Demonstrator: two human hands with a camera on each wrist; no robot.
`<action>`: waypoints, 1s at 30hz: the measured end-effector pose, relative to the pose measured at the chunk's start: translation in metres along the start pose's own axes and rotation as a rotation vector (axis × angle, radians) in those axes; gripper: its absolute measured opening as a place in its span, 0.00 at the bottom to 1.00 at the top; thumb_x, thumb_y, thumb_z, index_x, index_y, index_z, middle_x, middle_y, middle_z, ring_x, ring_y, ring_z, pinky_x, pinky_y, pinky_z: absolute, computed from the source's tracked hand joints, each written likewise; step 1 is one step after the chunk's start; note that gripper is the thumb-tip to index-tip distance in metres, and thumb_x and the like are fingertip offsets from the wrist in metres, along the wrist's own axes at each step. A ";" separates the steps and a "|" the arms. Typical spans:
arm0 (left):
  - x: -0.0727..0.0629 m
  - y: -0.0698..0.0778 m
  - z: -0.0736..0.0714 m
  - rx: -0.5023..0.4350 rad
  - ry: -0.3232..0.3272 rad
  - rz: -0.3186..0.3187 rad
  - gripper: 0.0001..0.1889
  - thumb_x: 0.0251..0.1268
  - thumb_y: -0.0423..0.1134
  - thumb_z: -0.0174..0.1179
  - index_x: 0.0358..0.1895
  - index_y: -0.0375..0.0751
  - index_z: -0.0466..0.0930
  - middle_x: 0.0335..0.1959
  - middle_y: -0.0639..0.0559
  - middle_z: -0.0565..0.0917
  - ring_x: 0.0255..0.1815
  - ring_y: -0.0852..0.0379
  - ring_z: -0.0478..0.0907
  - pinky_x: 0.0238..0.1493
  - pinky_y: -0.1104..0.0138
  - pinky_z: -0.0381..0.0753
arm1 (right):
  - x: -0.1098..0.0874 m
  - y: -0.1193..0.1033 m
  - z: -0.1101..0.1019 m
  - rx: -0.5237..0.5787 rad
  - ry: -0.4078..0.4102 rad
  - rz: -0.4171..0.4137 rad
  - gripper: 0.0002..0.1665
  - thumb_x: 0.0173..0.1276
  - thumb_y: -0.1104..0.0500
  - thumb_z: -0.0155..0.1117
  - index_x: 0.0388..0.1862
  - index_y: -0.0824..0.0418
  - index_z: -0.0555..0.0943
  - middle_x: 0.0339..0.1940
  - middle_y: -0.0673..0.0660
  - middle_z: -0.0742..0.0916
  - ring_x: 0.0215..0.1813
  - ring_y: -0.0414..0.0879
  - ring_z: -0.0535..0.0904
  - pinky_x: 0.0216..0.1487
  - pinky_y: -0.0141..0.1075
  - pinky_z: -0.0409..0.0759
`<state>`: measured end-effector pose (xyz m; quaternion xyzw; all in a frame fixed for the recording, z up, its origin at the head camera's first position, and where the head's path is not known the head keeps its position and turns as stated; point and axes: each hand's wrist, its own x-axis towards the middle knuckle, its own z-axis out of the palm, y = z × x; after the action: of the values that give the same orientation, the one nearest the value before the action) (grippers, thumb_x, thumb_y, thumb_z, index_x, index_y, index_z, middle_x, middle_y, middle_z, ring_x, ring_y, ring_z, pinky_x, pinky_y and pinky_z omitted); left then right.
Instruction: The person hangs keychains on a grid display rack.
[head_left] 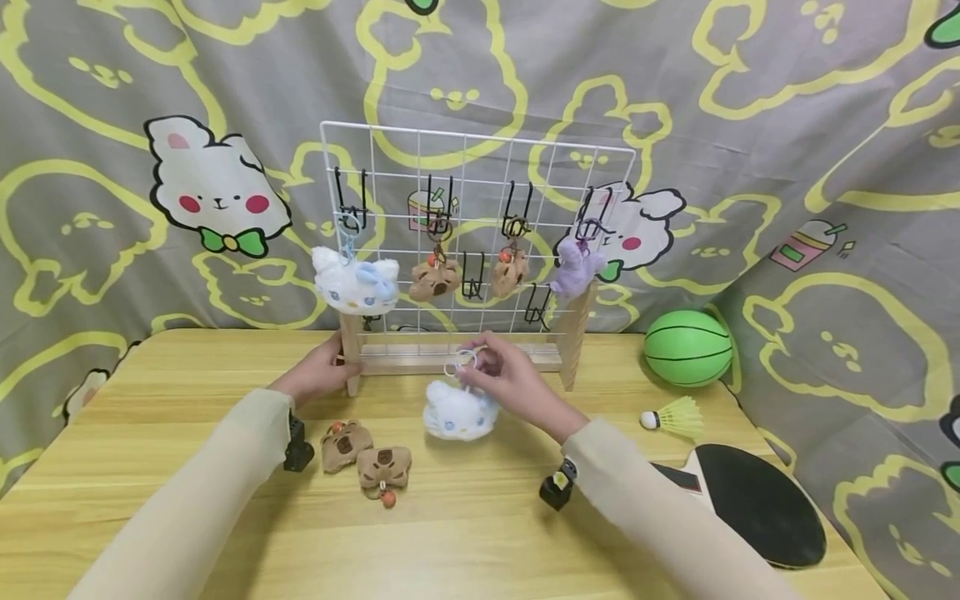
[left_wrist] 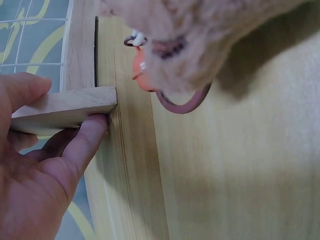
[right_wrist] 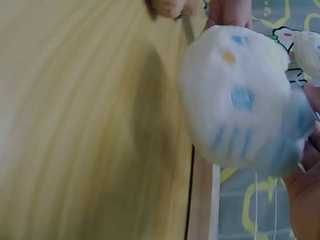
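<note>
My right hand [head_left: 513,385] pinches the pale key ring [head_left: 463,362] of a white plush cat keychain [head_left: 459,414], which hangs over the table in front of the rack. In the right wrist view the plush cat [right_wrist: 235,95] shows blue eyes, a yellow nose and a blue bow. At the rack's left end, my left hand [head_left: 321,371] holds the wooden end post [head_left: 351,350]; thumb and fingers lie on either side of the post [left_wrist: 75,102] in the left wrist view. Two brown plush keychains, one [head_left: 347,446] overlapping the other [head_left: 384,469], lie on the table near my left wrist.
On the white wire grid [head_left: 480,154] hang another white cat keychain [head_left: 356,283], two brown ones [head_left: 437,279] and a purple one [head_left: 577,268], on black hooks [head_left: 517,204]. Lower hooks [head_left: 472,277] bear nothing. Rightward are a green ball [head_left: 687,348], a shuttlecock [head_left: 675,417] and a paddle [head_left: 757,504].
</note>
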<state>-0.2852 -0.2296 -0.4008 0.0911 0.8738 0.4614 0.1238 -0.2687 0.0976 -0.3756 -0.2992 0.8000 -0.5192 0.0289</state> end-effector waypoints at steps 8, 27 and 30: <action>0.001 -0.001 0.000 0.005 0.014 0.002 0.44 0.81 0.35 0.49 0.84 0.29 0.28 0.82 0.20 0.49 0.80 0.22 0.57 0.77 0.34 0.65 | 0.033 -0.017 0.023 0.019 0.023 -0.034 0.21 0.73 0.64 0.69 0.61 0.67 0.78 0.38 0.67 0.91 0.36 0.40 0.87 0.44 0.33 0.89; 0.004 0.000 -0.002 -0.204 -0.030 -0.067 0.42 0.86 0.57 0.32 0.85 0.30 0.30 0.80 0.19 0.53 0.79 0.24 0.61 0.75 0.41 0.73 | 0.059 -0.029 0.057 0.052 -0.025 -0.083 0.20 0.73 0.65 0.68 0.62 0.65 0.80 0.40 0.66 0.90 0.33 0.38 0.84 0.40 0.31 0.87; 0.005 0.002 -0.002 -0.250 -0.042 -0.114 0.46 0.82 0.65 0.26 0.85 0.35 0.28 0.84 0.22 0.45 0.82 0.22 0.53 0.78 0.36 0.66 | 0.062 -0.030 0.060 0.048 -0.029 -0.083 0.20 0.73 0.65 0.69 0.62 0.64 0.81 0.39 0.66 0.90 0.32 0.37 0.84 0.38 0.30 0.86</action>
<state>-0.2905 -0.2284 -0.3988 0.0350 0.8105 0.5567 0.1786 -0.2845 0.0094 -0.3613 -0.3389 0.7736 -0.5349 0.0259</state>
